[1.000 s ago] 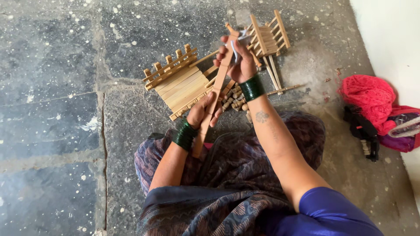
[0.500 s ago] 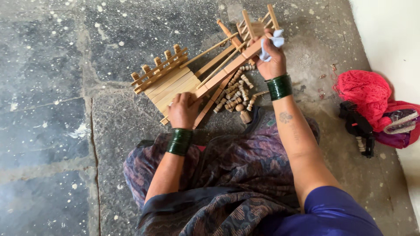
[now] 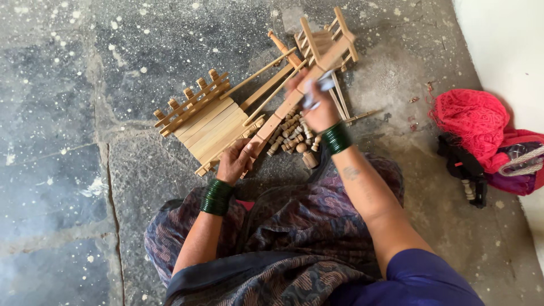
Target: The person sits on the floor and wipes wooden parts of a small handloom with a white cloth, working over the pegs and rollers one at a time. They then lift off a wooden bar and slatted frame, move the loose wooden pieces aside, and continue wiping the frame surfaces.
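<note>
Head view looks down on a long wooden slat (image 3: pixel 294 102) that runs diagonally across the stone floor (image 3: pixel 68 113), its lower end at the person's lap and its upper end reaching a small ladder-backed wooden frame (image 3: pixel 326 39). Left hand (image 3: pixel 235 160) has its fingers closed around the slat's lower end. Right hand (image 3: pixel 317 105), blurred, presses a pale cloth (image 3: pixel 317 90) against the slat's middle, fingers curled over the cloth. Both wrists wear stacks of green bangles (image 3: pixel 215 197).

Just left of the slat lies a flat panel of joined wooden strips (image 3: pixel 212 127) with a small railing (image 3: pixel 190 102) along its far edge; thin wooden rods (image 3: pixel 266 76) lean across its right corner. Under the right hand sits a loose heap of small turned wooden pegs (image 3: pixel 292 139), touching the slat's underside.

Open floor stretches wide to the left and beyond the panel, speckled with pale flecks and crossed by joints between slabs. To the right, room is tighter: a red knitted cloth (image 3: pixel 473 124) and a black object (image 3: pixel 462 167) lie bundled against a white wall (image 3: pixel 504 45).
</note>
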